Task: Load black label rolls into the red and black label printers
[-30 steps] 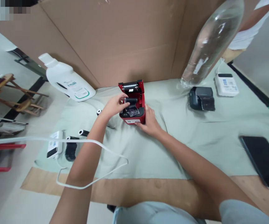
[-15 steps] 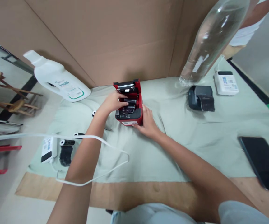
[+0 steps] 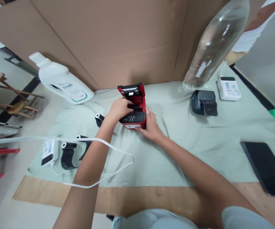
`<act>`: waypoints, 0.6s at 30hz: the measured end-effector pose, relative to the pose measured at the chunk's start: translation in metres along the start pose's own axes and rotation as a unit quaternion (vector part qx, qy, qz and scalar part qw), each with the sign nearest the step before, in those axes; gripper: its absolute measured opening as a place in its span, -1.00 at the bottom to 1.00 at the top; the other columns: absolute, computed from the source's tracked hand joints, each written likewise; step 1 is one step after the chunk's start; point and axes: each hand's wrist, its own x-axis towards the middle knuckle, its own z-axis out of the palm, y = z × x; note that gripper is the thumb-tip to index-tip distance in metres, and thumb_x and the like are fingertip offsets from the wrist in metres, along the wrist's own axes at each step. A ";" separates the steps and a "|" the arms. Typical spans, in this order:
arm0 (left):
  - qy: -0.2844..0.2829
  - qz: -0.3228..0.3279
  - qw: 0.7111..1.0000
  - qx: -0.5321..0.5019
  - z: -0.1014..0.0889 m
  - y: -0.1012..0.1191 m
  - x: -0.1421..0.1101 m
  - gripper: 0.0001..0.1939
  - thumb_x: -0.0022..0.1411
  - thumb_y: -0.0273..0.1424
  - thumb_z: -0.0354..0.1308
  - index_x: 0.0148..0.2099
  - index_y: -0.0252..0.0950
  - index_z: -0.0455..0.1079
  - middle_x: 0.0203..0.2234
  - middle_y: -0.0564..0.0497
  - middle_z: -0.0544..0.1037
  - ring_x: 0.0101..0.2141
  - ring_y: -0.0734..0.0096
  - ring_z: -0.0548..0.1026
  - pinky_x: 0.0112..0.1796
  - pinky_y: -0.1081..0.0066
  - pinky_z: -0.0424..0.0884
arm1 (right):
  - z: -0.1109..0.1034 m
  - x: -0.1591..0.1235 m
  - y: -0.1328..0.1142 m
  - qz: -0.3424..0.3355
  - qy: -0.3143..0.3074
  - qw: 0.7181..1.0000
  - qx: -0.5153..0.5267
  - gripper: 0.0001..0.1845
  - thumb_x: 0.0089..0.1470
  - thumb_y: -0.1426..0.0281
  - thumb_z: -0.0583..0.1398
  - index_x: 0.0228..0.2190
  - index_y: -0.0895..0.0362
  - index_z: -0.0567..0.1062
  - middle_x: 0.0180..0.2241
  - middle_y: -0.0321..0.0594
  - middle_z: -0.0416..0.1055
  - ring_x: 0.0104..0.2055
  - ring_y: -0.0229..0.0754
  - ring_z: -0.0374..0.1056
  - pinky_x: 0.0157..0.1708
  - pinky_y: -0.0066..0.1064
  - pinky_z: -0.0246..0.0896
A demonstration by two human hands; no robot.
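Two bare hands on one red-and-black label printer (image 3: 133, 121), lid up, near the back of the table (image 3: 161, 196). The right hand (image 3: 152, 128) has its fingers clamped on the side and front; the left hand (image 3: 120, 108) dips its fingers inside, can't tell if they're pinching anything. Also counting three black rolls (image 3: 100, 120), one boxy dark printer (image 3: 196, 104) with a strip hanging out, one phone (image 3: 266, 168), one white plastic jug (image 3: 64, 83), one clear bottle (image 3: 215, 47). Wrinkly pale green cloth (image 3: 170, 159) underneath, flat brown cardboard (image 3: 118, 44) behind, wooden stool (image 3: 17, 107) off left.
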 end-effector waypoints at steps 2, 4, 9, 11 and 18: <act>0.026 0.036 0.999 -0.032 -0.004 -0.001 -0.012 -0.65 0.29 -0.22 0.22 0.06 -0.15 0.64 -0.01 -0.10 0.64 -0.06 0.04 0.53 -0.04 0.19 0.37 | 0.001 0.000 0.000 0.001 0.005 1.000 0.011 0.19 0.13 -0.07 0.27 0.45 0.14 -0.23 0.40 0.19 -0.03 0.40 0.31 -0.03 0.35 0.26 -0.02; 0.022 0.086 0.993 -0.076 -0.006 -0.002 -0.031 -0.63 0.37 -0.14 0.15 0.10 -0.12 0.61 0.01 -0.04 0.64 -0.02 0.08 0.51 0.05 0.17 0.33 | 0.001 0.000 0.000 0.009 0.013 0.999 0.031 0.19 0.09 -0.05 0.30 0.45 0.13 -0.18 0.40 0.19 -0.02 0.41 0.30 -0.04 0.36 0.28 -0.04; 0.055 0.101 0.989 -0.096 0.004 -0.001 -0.074 -0.67 0.40 -0.16 0.18 0.11 -0.09 0.60 0.01 -0.01 0.66 0.02 0.05 0.45 0.04 0.09 0.25 | -0.013 0.009 0.004 0.062 0.009 0.986 0.153 0.07 0.00 -0.05 0.33 0.39 0.05 0.09 0.35 0.09 0.10 0.38 0.23 0.07 0.32 0.21 0.07; 0.102 0.106 0.985 -0.087 0.011 0.000 -0.080 -0.71 0.43 -0.22 0.16 0.09 -0.11 0.61 0.00 -0.03 0.66 0.02 0.05 0.45 0.01 0.08 0.23 | -0.023 0.023 0.008 0.089 0.004 0.971 0.223 -0.04 0.04 -0.09 0.27 0.34 0.05 0.21 0.33 0.06 0.18 0.32 0.18 0.18 0.29 0.13 0.16; 0.231 0.165 0.959 -0.004 0.027 0.001 -0.076 -0.74 0.48 -0.28 0.10 -0.07 -0.15 0.64 -0.15 -0.08 0.64 -0.13 0.16 0.44 -0.12 0.14 0.20 | -0.041 0.117 0.011 0.153 0.093 0.939 0.292 -0.21 0.02 -0.11 0.24 0.19 -0.01 0.36 0.29 -0.08 0.30 0.31 0.05 0.21 0.31 -0.03 0.09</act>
